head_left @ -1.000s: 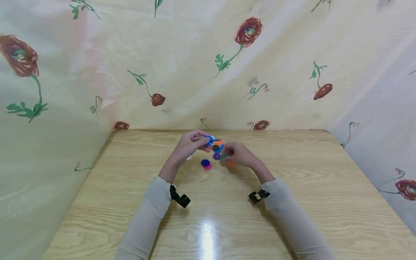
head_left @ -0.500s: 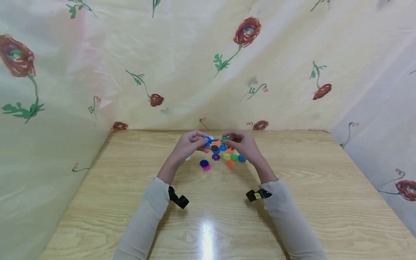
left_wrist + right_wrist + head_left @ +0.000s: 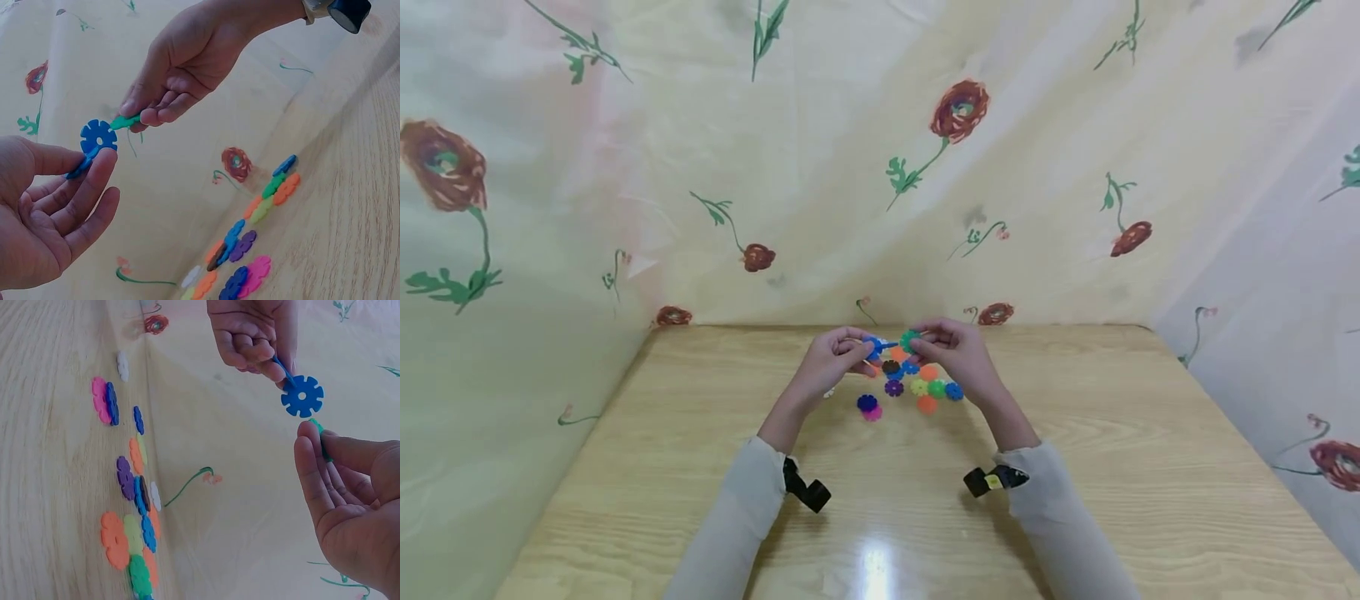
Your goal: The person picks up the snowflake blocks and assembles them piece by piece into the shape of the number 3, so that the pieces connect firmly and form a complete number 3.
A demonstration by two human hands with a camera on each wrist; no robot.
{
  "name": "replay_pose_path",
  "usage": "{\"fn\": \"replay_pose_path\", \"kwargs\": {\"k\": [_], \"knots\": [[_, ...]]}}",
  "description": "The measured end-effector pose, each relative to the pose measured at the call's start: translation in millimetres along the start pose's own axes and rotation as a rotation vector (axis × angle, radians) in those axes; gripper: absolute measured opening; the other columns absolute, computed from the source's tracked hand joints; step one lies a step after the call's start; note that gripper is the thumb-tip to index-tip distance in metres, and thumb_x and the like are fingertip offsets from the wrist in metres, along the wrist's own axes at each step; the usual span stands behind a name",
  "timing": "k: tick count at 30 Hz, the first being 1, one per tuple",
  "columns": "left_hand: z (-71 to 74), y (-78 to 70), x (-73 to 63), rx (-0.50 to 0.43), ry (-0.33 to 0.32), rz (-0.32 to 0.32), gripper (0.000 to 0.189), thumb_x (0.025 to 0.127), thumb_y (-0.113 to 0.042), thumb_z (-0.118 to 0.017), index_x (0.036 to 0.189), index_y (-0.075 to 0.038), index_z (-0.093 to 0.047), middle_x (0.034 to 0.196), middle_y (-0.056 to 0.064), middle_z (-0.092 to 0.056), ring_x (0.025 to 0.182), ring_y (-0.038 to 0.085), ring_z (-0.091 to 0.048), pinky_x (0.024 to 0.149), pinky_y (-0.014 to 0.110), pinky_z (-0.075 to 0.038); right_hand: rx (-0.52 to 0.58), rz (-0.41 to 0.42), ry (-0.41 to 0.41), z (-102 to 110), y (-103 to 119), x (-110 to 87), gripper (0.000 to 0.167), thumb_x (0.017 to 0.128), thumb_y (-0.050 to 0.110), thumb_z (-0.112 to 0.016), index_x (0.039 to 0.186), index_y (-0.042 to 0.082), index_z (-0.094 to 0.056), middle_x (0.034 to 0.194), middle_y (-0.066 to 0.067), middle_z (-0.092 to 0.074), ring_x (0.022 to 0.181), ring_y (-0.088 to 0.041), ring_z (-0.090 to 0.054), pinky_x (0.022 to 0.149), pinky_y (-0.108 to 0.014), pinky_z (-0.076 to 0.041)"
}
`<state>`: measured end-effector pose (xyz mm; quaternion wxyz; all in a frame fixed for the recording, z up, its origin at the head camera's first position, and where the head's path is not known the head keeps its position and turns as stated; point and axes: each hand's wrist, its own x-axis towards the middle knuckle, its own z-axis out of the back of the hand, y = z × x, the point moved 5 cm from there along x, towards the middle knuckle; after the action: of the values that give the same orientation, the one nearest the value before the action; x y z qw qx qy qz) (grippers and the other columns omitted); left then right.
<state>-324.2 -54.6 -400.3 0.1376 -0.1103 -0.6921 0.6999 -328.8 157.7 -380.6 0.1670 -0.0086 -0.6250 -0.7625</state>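
Observation:
My left hand [image 3: 826,367] pinches a blue notched disc [image 3: 76,169] between thumb and index finger. A second blue disc [image 3: 91,131] is joined to it at an angle and points toward the right hand. Between thumb and fingertips, my right hand [image 3: 961,357] holds a green notched disc [image 3: 907,342]. In both wrist views the green disc's edge is right at the rim of the outer blue disc. Both hands are raised over the far part of the table, and fingers partly cover the pinched discs.
Several loose flower-shaped discs lie on the wooden table [image 3: 880,483] under the hands, among them a purple disc [image 3: 893,388], a brown disc [image 3: 891,367] and a pink disc [image 3: 873,413]. A flowered cloth [image 3: 820,167] hangs along the table's back edge.
My right hand has lifted the green disc from among the loose discs and brought it up beside the blue pair. The left hand keeps its hold. The head view has tilted upward.

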Motion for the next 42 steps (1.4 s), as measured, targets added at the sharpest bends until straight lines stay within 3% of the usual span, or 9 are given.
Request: {"fn": "replay_pose_path", "kwargs": {"k": [6,13,18,21,25,30,35,38,42], "knots": [[0.6,-2.4,0.8,-0.024,-0.01,-0.03,0.026,0.104,-0.017,-0.059,0.125,0.0,-0.061,0.105,0.026,-0.074,0.081,0.016,-0.075,0.098,0.041,-0.058,0.012,0.02,0.01,-4,3,-0.5,0.025,0.097,0.011,-0.069,0.118,-0.003,-0.069,0.091,-0.008,-0.075,0.076,-0.019,-0.075,0.076,-0.032,-0.063],[0.7,-4.4,2.3,-0.033,-0.006,-0.039,0.027,0.104,-0.015,-0.059,0.125,0.002,-0.061,0.113,0.031,-0.071,0.086,0.016,-0.077,0.094,0.04,-0.059,0.01,0.013,0.024,-6,7,-0.5,0.024,0.098,0.011,-0.068,0.118,-0.003,-0.07,0.093,-0.012,-0.074,0.078,-0.025,-0.075,0.084,-0.055,-0.06],[0.9,-4.8,3.1,-0.023,0.002,-0.054,0.027,0.104,-0.014,-0.06,0.125,0.002,-0.062,0.114,0.032,-0.07,0.089,0.02,-0.077,0.097,0.046,-0.057,-0.025,0.029,0.03,-5,8,-0.1,0.026,0.098,0.01,-0.068,0.119,-0.004,-0.071,0.094,-0.016,-0.073,0.074,-0.014,-0.072,0.078,-0.042,-0.063],[0.7,-5.7,2.6,-0.026,-0.003,-0.051,0.027,0.103,-0.013,-0.061,0.125,0.003,-0.064,0.116,0.033,-0.069,0.09,0.02,-0.077,0.098,0.048,-0.057,-0.055,0.045,0.021,-5,9,-0.2,0.026,0.098,0.011,-0.069,0.119,-0.004,-0.071,0.094,-0.019,-0.072,0.075,-0.015,-0.071,0.075,-0.034,-0.063],[0.2,-5.0,2.6,-0.026,-0.005,-0.043,0.027,0.101,-0.012,-0.064,0.124,0.002,-0.066,0.121,0.032,-0.067,0.097,0.028,-0.076,0.092,0.041,-0.06,-0.089,0.047,0.003,-4,10,-0.9,0.024,0.097,0.014,-0.07,0.117,0.001,-0.074,0.094,-0.018,-0.073,0.077,-0.02,-0.069,0.072,-0.035,-0.061],[-1.0,-3.4,2.8,-0.019,-0.01,-0.044,0.025,0.098,-0.011,-0.068,0.119,0.002,-0.069,0.119,0.025,-0.07,0.106,0.041,-0.072,0.088,0.036,-0.061,-0.102,0.052,0.011,-5,9,-1.3,0.024,0.097,0.013,-0.07,0.117,0.0,-0.074,0.095,-0.019,-0.073,0.076,-0.014,-0.067,0.073,-0.034,-0.06],[-2.6,-3.0,2.4,-0.033,-0.014,-0.054,0.024,0.097,-0.009,-0.07,0.117,0.004,-0.07,0.111,0.016,-0.075,0.106,0.041,-0.072,0.097,0.05,-0.057,-0.1,0.067,0.026,-6,10,-1.8,0.024,0.096,0.012,-0.071,0.117,-0.002,-0.074,0.095,-0.024,-0.072,0.073,-0.01,-0.066,0.07,-0.027,-0.059],[-3.0,-2.2,1.9,-0.051,-0.012,-0.059,0.024,0.096,-0.007,-0.071,0.116,0.005,-0.07,0.113,0.023,-0.073,0.108,0.041,-0.071,0.102,0.057,-0.052,-0.088,0.055,0.024,-7,10,-2.2,0.024,0.096,0.011,-0.072,0.116,-0.001,-0.074,0.096,-0.024,-0.073,0.073,-0.01,-0.068,0.072,-0.029,-0.06],[-3.0,-1.4,1.3,-0.05,-0.012,-0.054,0.024,0.094,-0.007,-0.073,0.115,0.004,-0.072,0.112,0.021,-0.074,0.106,0.034,-0.072,0.102,0.054,-0.053,-0.075,0.037,0.013,-6,8,-2.1,0.022,0.095,0.012,-0.073,0.113,-0.001,-0.075,0.095,-0.021,-0.074,0.075,-0.011,-0.071,0.077,-0.037,-0.063]]}}
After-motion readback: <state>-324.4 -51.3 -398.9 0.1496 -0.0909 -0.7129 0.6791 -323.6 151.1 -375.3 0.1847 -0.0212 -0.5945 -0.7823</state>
